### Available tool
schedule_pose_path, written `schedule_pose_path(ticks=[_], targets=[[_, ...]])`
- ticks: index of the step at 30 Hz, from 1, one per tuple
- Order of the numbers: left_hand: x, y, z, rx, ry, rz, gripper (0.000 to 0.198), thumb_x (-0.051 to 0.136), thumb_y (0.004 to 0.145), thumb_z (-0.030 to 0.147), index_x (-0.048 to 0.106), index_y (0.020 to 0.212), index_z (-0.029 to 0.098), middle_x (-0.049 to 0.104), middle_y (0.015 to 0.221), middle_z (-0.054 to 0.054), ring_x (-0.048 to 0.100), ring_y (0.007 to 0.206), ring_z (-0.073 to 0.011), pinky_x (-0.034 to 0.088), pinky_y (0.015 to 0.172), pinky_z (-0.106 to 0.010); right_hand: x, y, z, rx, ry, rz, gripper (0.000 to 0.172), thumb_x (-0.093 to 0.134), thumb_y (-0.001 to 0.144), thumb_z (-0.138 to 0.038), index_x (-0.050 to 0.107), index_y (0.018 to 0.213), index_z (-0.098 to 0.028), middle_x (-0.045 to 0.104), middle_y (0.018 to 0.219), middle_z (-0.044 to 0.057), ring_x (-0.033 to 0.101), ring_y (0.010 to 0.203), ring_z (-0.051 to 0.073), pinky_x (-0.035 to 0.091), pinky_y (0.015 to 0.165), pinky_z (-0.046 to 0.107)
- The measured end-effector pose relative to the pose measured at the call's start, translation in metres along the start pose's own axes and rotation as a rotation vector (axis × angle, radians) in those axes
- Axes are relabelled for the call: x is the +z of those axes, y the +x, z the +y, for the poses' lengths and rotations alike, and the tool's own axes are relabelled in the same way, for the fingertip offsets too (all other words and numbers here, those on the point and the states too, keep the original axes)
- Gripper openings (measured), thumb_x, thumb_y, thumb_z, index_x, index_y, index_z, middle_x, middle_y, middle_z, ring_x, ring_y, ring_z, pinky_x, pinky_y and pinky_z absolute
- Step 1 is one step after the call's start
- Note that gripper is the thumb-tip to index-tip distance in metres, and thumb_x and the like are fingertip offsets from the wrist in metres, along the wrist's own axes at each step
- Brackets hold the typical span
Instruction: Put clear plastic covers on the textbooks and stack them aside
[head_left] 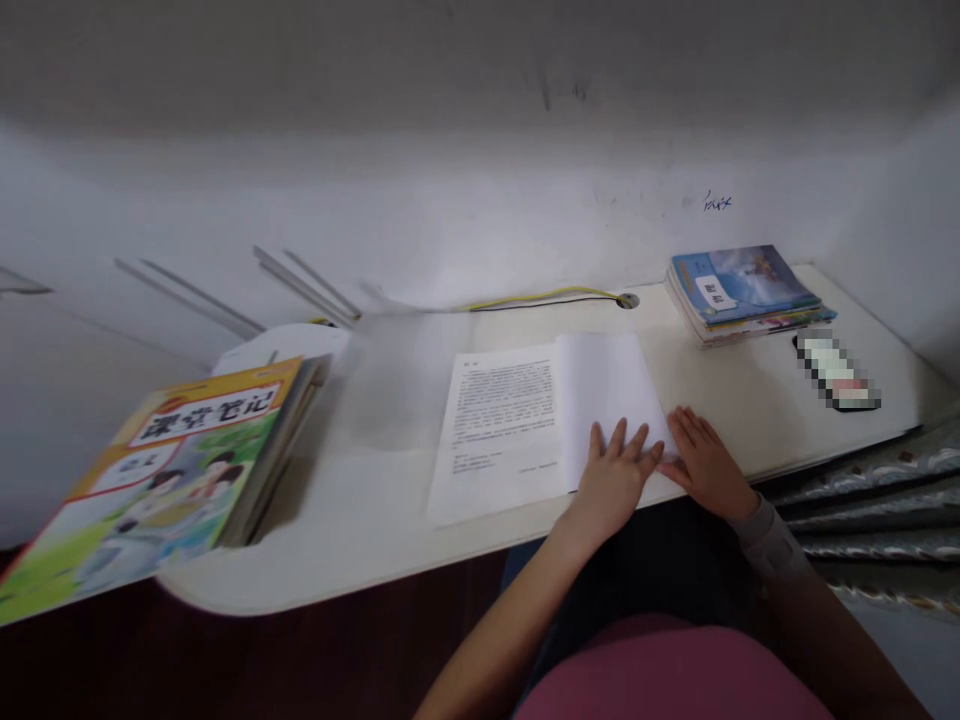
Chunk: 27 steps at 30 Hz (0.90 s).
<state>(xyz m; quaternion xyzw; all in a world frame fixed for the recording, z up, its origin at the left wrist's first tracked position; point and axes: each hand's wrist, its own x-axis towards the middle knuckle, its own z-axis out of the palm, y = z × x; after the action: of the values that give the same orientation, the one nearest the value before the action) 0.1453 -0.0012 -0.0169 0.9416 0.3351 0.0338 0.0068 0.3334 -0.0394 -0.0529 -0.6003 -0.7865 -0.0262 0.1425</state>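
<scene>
An open booklet (506, 430) lies on the white desk (360, 520), with a printed left page and a blank white right page. On the lower part of the blank page my left hand (615, 480) rests flat, its fingers spread. My right hand (705, 465) lies at the booklet's lower right corner, palm down on the desk and page edge, fingers stretched out and holding nothing. A grey band circles the right wrist.
A stack of books with a colourful cover (180, 480) stands at the left. Back right are a pile of blue-covered books (742, 285) and a phone (836, 370). Yellow and black cables (547, 297) run along the wall to a desk hole. Patterned fabric hangs at the right.
</scene>
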Motion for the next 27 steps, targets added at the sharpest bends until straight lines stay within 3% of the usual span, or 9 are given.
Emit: schedule_pose_path(ticks=[9, 13, 16, 18, 20, 23, 27], targets=[[0.015, 0.010, 0.001, 0.016, -0.086, 0.044, 0.045, 0.035, 0.093, 0.025, 0.039, 0.138, 0.027, 0.038, 0.145, -0.007, 0.028, 0.135, -0.0330, 0.025, 0.104, -0.062, 0.001, -0.001, 0.000, -0.013, 0.034, 0.025, 0.067, 0.035, 0.092, -0.051, 0.033, 0.138, -0.002, 0.038, 0.140, 0.026, 0.028, 0.135, 0.031, 0.031, 0.105, 0.049], [0.005, 0.009, -0.001, 0.077, -0.198, 0.039, 0.046, 0.037, 0.093, 0.039, 0.045, 0.134, 0.020, 0.041, 0.143, -0.009, 0.031, 0.135, -0.0283, 0.026, 0.108, -0.054, 0.003, -0.002, 0.003, -0.012, 0.055, 0.038, 0.068, 0.036, 0.091, -0.051, 0.029, 0.141, -0.005, 0.038, 0.141, 0.025, 0.027, 0.136, 0.030, 0.032, 0.104, 0.051], [-0.011, 0.000, -0.014, 0.097, -0.237, 0.129, 0.051, 0.035, 0.093, 0.044, 0.041, 0.135, 0.017, 0.041, 0.143, -0.012, 0.033, 0.134, -0.0218, 0.026, 0.110, -0.047, 0.001, -0.001, 0.003, -0.003, 0.058, 0.055, 0.066, 0.035, 0.092, -0.050, 0.032, 0.139, -0.004, 0.039, 0.140, 0.025, 0.029, 0.135, 0.030, 0.034, 0.103, 0.050], [-0.016, -0.012, -0.034, -0.037, -0.209, 0.229, 0.049, 0.033, 0.094, 0.041, 0.039, 0.137, 0.018, 0.042, 0.142, -0.012, 0.032, 0.135, -0.0223, 0.026, 0.109, -0.049, -0.004, 0.001, -0.002, -0.002, 0.033, 0.064, 0.064, 0.035, 0.092, -0.049, 0.037, 0.136, -0.003, 0.038, 0.141, 0.025, 0.029, 0.135, 0.030, 0.033, 0.104, 0.049], [-0.015, -0.028, -0.061, -0.261, -0.162, 0.286, 0.048, 0.032, 0.094, 0.038, 0.040, 0.137, 0.018, 0.042, 0.141, -0.014, 0.031, 0.135, -0.0265, 0.027, 0.107, -0.053, -0.011, 0.006, -0.011, -0.020, 0.008, 0.069, 0.059, 0.036, 0.093, -0.046, 0.041, 0.134, -0.004, 0.038, 0.142, 0.022, 0.028, 0.135, 0.029, 0.031, 0.106, 0.048], [-0.003, -0.055, -0.103, -0.581, -0.098, 0.259, 0.051, 0.035, 0.092, 0.038, 0.041, 0.135, 0.012, 0.039, 0.142, -0.021, 0.032, 0.134, -0.0333, 0.030, 0.104, -0.056, -0.018, 0.016, -0.029, -0.098, 0.012, 0.063, 0.051, 0.037, 0.094, -0.041, 0.045, 0.132, -0.009, 0.039, 0.143, 0.018, 0.029, 0.135, 0.027, 0.030, 0.107, 0.047], [0.009, -0.087, -0.136, -0.710, -0.082, 0.231, 0.058, 0.037, 0.090, 0.044, 0.040, 0.134, 0.006, 0.040, 0.140, -0.024, 0.034, 0.132, -0.0349, 0.033, 0.102, -0.054, -0.014, 0.027, -0.050, -0.200, 0.021, 0.041, 0.048, 0.038, 0.094, -0.040, 0.047, 0.130, -0.010, 0.045, 0.139, 0.017, 0.036, 0.132, 0.026, 0.030, 0.107, 0.047]])
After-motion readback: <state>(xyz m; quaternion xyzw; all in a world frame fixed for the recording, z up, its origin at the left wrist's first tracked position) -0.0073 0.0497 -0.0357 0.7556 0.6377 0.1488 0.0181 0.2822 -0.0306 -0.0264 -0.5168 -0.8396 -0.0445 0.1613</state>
